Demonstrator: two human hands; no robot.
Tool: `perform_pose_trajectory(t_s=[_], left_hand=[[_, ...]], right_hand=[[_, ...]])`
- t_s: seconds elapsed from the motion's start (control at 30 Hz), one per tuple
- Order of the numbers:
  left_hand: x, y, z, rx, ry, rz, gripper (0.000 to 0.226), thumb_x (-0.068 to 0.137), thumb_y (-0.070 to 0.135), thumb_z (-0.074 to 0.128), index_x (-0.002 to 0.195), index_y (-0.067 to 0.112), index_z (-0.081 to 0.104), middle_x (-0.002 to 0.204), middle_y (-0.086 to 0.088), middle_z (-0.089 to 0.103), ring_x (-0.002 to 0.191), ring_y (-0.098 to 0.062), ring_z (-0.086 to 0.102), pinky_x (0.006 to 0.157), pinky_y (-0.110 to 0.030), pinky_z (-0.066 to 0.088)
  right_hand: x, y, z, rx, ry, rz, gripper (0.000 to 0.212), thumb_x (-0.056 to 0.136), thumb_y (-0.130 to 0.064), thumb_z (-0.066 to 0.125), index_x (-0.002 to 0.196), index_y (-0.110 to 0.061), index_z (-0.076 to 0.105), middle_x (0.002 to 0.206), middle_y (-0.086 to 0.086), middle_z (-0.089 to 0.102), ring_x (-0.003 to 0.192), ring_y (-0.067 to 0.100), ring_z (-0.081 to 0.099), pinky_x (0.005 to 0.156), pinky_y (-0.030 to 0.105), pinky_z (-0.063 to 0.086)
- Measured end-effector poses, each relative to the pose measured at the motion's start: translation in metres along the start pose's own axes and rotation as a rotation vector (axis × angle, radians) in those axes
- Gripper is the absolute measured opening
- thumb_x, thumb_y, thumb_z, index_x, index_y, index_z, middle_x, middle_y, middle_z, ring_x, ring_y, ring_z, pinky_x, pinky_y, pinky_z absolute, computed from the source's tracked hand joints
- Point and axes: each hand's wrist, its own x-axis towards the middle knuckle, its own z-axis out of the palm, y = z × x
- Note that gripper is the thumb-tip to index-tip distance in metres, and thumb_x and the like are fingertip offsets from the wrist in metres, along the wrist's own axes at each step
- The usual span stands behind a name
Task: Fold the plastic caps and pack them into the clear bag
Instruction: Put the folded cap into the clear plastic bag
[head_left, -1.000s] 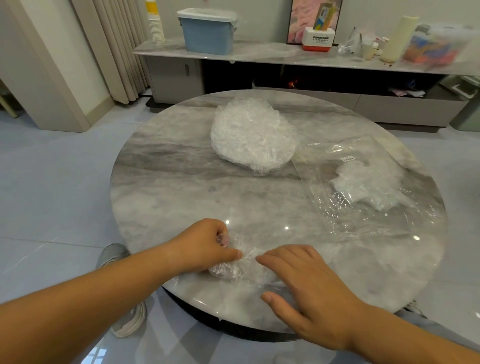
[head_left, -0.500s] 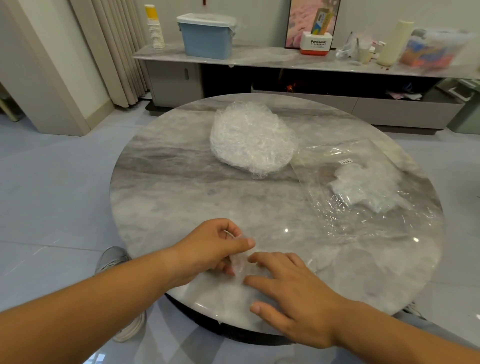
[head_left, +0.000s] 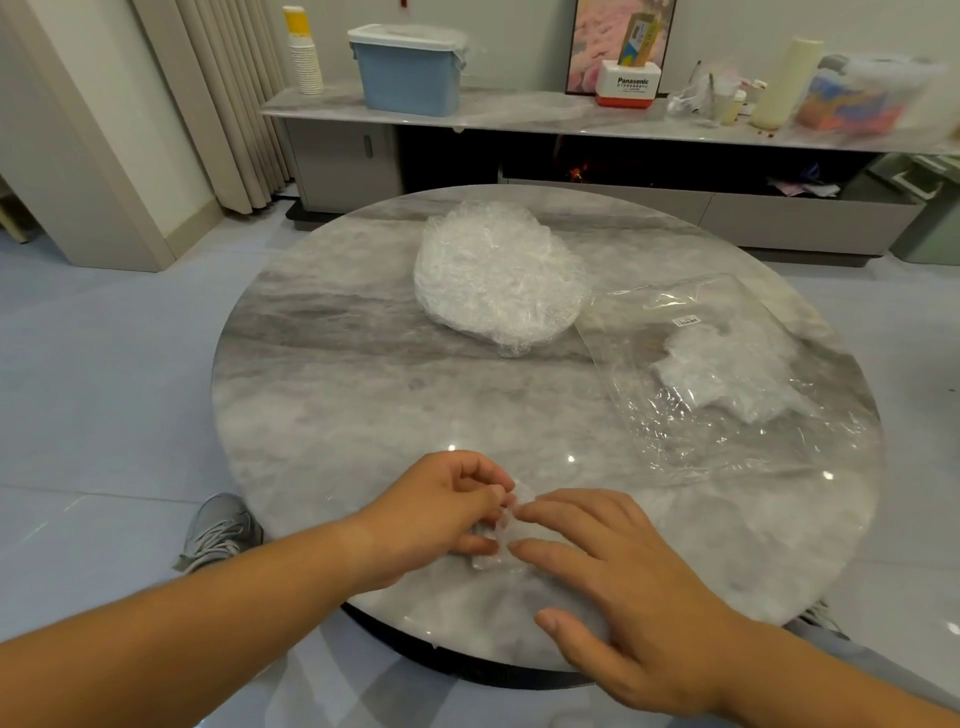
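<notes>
Crinkled clear plastic is bunched between my hands at the lower middle of the frame. It is a plastic cap (head_left: 493, 540), folded down to a small wad, lying on the grey marble worktop (head_left: 337, 395) near its front edge. My left hand (head_left: 436, 512) has its fingers curled in and pinches the cap's left side between thumb and fingertips. My right hand (head_left: 618, 582) lies spread and palm down. Its straight fingers touch the cap's right side, its thumb points toward the bottom of the frame, and it grips nothing.

In the upper middle of the worktop sits a rounded pile of caps (head_left: 498, 275), loose and unfolded, well apart from my hands. Just to its right, at the right middle of the frame, the clear bag (head_left: 675, 441) lies flat on the worktop. It has a small white label (head_left: 685, 320) near its far end and a clump of packed caps (head_left: 727, 374) inside. I cannot tell whether the bag's corner touches the pile.

Across the top of the frame runs a low sideboard (head_left: 519, 111) carrying a blue lidded box (head_left: 410, 73), with a stack of paper cups (head_left: 304, 52) to the left of the box. At the lower left, a grey shoe (head_left: 221, 530) rests on the floor (head_left: 104, 415) beside the worktop.
</notes>
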Motion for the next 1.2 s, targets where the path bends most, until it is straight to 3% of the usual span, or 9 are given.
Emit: perform_pose_trajectory(t_s=[0.17, 0.43, 0.63, 0.73, 0.83, 0.97, 1.07, 1.2], left_hand=[[0.002, -0.001, 0.004, 0.046, -0.018, 0.034, 0.013, 0.095, 0.012, 0.067, 0.108, 0.008, 0.068, 0.105, -0.019, 0.071, 0.099, -0.028, 0.072, 0.081, -0.038, 0.062], [0.005, -0.001, 0.001, -0.001, -0.038, 0.025, 0.017, 0.094, 0.014, 0.069, 0.109, 0.007, 0.067, 0.103, -0.02, 0.071, 0.088, -0.02, 0.071, 0.076, -0.037, 0.062], [0.005, 0.002, 0.002, -0.02, -0.024, 0.002, 0.017, 0.093, 0.014, 0.07, 0.108, 0.007, 0.068, 0.107, -0.016, 0.073, 0.1, -0.027, 0.072, 0.08, -0.045, 0.062], [0.007, 0.003, 0.001, 0.002, -0.006, -0.003, 0.018, 0.092, 0.01, 0.071, 0.109, 0.007, 0.067, 0.107, -0.021, 0.069, 0.095, -0.024, 0.072, 0.079, -0.046, 0.062], [0.01, 0.005, 0.002, 0.049, 0.019, 0.0, 0.019, 0.09, 0.004, 0.072, 0.107, 0.007, 0.066, 0.095, -0.016, 0.066, 0.085, -0.021, 0.07, 0.076, -0.045, 0.063], [0.024, 0.01, 0.0, 0.349, 0.124, 0.161, 0.024, 0.079, 0.012, 0.084, 0.097, 0.016, 0.068, 0.086, -0.004, 0.069, 0.068, -0.01, 0.065, 0.069, -0.03, 0.06], [0.033, 0.016, 0.002, 0.666, 0.086, 0.247, 0.036, 0.073, 0.033, 0.088, 0.103, 0.029, 0.068, 0.101, 0.009, 0.067, 0.086, -0.003, 0.063, 0.083, -0.021, 0.054], [0.038, 0.025, 0.014, 0.88, -0.066, 0.189, 0.048, 0.076, 0.04, 0.085, 0.118, 0.029, 0.066, 0.107, 0.013, 0.063, 0.099, -0.002, 0.06, 0.09, -0.019, 0.049]], right_hand=[[-0.005, 0.006, 0.013, -0.054, -0.147, 0.011, 0.05, 0.1, -0.054, 0.048, 0.143, -0.03, 0.051, 0.159, -0.005, 0.037, 0.147, 0.014, 0.029, 0.114, 0.041, 0.032], [-0.003, 0.01, 0.013, -0.075, -0.182, -0.03, 0.052, 0.098, -0.053, 0.051, 0.145, -0.03, 0.049, 0.164, -0.002, 0.03, 0.141, 0.02, 0.037, 0.111, 0.043, 0.035], [-0.005, 0.012, 0.014, -0.135, -0.164, 0.001, 0.044, 0.098, -0.051, 0.05, 0.133, -0.026, 0.057, 0.132, -0.009, 0.056, 0.122, 0.017, 0.049, 0.106, 0.04, 0.038], [-0.01, 0.015, 0.013, -0.167, -0.11, 0.022, 0.037, 0.099, -0.047, 0.05, 0.124, -0.024, 0.063, 0.121, -0.009, 0.06, 0.118, 0.017, 0.053, 0.105, 0.037, 0.038], [-0.015, 0.014, 0.014, -0.178, -0.075, 0.019, 0.033, 0.096, -0.044, 0.055, 0.119, -0.023, 0.067, 0.119, -0.01, 0.062, 0.121, 0.019, 0.053, 0.109, 0.036, 0.036], [-0.02, 0.015, 0.017, -0.146, -0.059, 0.029, 0.035, 0.093, -0.043, 0.059, 0.118, -0.021, 0.068, 0.124, -0.009, 0.063, 0.127, 0.021, 0.052, 0.11, 0.038, 0.036], [-0.023, 0.018, 0.014, -0.127, -0.075, 0.022, 0.035, 0.094, -0.043, 0.058, 0.121, -0.022, 0.068, 0.131, -0.011, 0.062, 0.132, 0.021, 0.049, 0.111, 0.04, 0.034], [-0.026, 0.023, 0.011, -0.1, -0.089, 0.007, 0.036, 0.095, -0.043, 0.057, 0.122, -0.024, 0.068, 0.138, -0.013, 0.06, 0.141, 0.019, 0.041, 0.116, 0.045, 0.03]])
